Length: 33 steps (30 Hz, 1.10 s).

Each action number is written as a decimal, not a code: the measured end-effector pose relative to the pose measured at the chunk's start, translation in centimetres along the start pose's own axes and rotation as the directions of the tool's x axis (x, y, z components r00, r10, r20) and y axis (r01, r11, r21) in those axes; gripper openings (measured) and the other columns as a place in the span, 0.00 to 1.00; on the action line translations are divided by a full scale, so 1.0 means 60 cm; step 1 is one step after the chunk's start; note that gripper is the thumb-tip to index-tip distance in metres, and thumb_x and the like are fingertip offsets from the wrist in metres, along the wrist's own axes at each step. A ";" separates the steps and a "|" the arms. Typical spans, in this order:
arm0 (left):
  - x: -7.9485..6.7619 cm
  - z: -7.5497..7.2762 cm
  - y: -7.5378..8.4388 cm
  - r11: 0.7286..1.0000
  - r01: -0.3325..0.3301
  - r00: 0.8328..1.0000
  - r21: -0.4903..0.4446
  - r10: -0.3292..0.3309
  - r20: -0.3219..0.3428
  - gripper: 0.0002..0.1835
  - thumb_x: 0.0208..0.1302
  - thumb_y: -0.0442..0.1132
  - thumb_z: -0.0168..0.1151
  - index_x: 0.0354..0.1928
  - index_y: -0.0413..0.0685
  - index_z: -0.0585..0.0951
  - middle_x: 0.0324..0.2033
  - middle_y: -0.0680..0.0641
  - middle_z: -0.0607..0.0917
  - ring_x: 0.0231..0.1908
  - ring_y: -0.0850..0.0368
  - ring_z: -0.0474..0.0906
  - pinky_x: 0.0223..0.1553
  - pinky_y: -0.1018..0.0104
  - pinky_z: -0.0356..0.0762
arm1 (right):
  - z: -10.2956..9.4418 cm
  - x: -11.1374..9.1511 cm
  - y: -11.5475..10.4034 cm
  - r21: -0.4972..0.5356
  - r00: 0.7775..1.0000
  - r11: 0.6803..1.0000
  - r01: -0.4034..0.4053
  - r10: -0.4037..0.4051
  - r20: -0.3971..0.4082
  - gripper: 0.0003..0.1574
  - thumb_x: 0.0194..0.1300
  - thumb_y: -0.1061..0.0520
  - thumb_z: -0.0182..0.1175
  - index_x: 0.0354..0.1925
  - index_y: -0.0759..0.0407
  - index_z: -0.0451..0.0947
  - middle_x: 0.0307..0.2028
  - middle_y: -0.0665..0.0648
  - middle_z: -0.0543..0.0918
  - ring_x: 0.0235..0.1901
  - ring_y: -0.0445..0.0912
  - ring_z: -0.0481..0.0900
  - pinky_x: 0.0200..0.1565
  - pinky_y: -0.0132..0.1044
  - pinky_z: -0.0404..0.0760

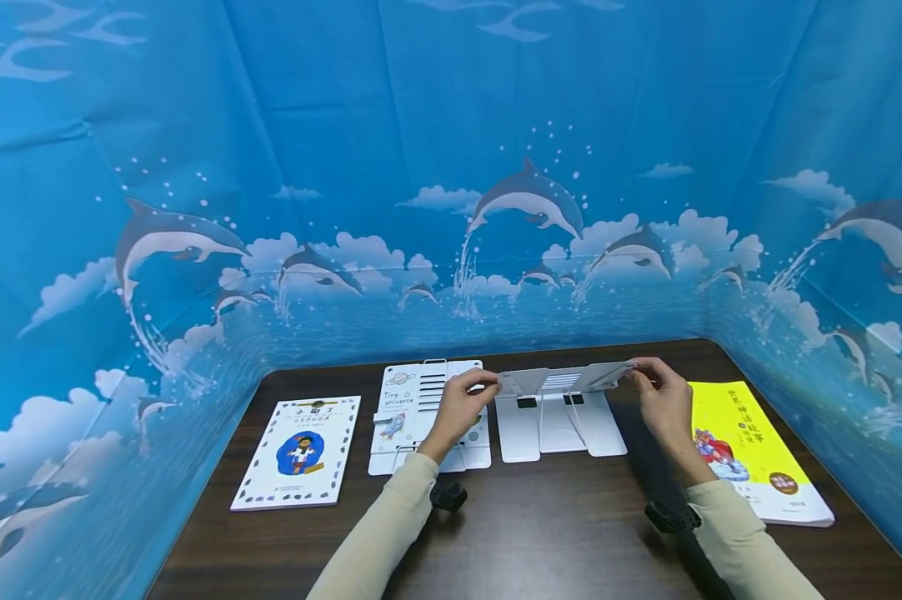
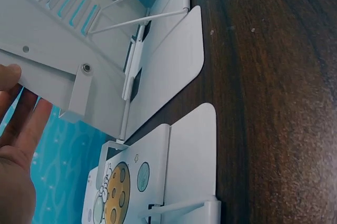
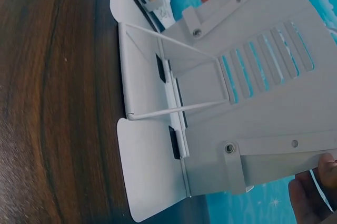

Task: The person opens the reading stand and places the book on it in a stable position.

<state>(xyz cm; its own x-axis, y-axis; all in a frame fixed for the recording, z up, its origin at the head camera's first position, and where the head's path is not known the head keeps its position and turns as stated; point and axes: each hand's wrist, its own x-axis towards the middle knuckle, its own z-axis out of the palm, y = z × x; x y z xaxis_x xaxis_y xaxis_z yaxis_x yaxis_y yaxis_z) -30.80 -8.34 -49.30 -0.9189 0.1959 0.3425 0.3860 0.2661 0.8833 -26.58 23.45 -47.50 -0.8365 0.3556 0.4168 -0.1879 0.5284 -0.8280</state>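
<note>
Your left hand [image 1: 460, 410] and right hand [image 1: 663, 402] pinch opposite edges of the raised panel [image 3: 253, 116] of a white stand [image 1: 518, 433]; uneven pulling could unseat its wire prop [image 3: 158, 112].

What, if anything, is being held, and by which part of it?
The white stand: the left hand and right hand pinch opposite side edges of its raised panel.

Left arm [image 1: 383, 533] and right arm [image 1: 742, 537] reach forward, fingers [image 1: 481, 377] pinching.

The right wrist view crops the raised white stand [image 3: 263, 118].
</note>
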 end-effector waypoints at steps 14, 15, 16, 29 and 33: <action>-0.025 0.012 0.007 0.993 -0.117 0.988 -0.013 0.118 0.096 0.08 0.72 0.33 0.69 0.49 0.46 0.92 0.47 0.47 0.91 0.48 0.55 0.88 0.49 0.58 0.89 | 0.008 0.047 0.023 0.061 0.996 0.998 -0.011 0.005 0.087 0.15 0.77 0.69 0.59 0.58 0.69 0.82 0.54 0.70 0.87 0.55 0.65 0.88 0.50 0.21 0.79; -0.028 0.014 0.008 0.991 -0.135 0.985 -0.014 0.136 0.103 0.08 0.72 0.32 0.69 0.49 0.46 0.92 0.47 0.47 0.91 0.47 0.55 0.88 0.49 0.58 0.89 | 0.009 0.052 0.024 0.070 0.995 0.997 -0.014 0.007 0.102 0.15 0.77 0.69 0.59 0.58 0.69 0.82 0.54 0.70 0.87 0.55 0.62 0.89 0.51 0.22 0.80; -0.030 0.016 0.009 0.988 -0.153 0.982 -0.014 0.153 0.110 0.08 0.72 0.32 0.69 0.49 0.46 0.92 0.47 0.47 0.91 0.47 0.56 0.88 0.48 0.59 0.89 | 0.010 0.056 0.026 0.075 0.993 0.997 -0.020 0.011 0.116 0.15 0.78 0.68 0.59 0.58 0.68 0.82 0.54 0.69 0.87 0.53 0.57 0.91 0.50 0.23 0.82; -0.061 0.058 0.026 0.899 -0.438 0.887 -0.028 0.437 0.151 0.11 0.68 0.28 0.71 0.51 0.41 0.91 0.42 0.46 0.90 0.42 0.59 0.90 0.43 0.67 0.89 | 0.046 0.109 0.046 0.372 0.962 0.924 -0.093 -0.013 0.274 0.17 0.81 0.64 0.57 0.61 0.73 0.77 0.52 0.53 0.85 0.48 0.30 0.85 0.53 0.25 0.83; -0.071 0.079 0.033 0.867 -0.497 0.859 -0.028 0.496 0.127 0.11 0.67 0.27 0.72 0.49 0.39 0.91 0.40 0.45 0.90 0.39 0.57 0.89 0.42 0.67 0.90 | 0.061 0.119 0.042 0.334 0.951 0.935 -0.120 0.011 0.310 0.18 0.82 0.61 0.56 0.63 0.69 0.79 0.55 0.58 0.85 0.49 0.31 0.84 0.56 0.26 0.83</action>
<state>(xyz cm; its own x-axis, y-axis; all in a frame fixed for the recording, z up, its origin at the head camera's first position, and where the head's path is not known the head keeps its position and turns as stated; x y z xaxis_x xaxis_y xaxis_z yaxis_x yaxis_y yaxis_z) -25.71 -4.18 -50.52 -0.5870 0.4205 0.6919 0.7893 0.1072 0.6045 -34.89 24.51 -48.01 -0.9568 0.1049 0.2710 -0.2477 0.1934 -0.9493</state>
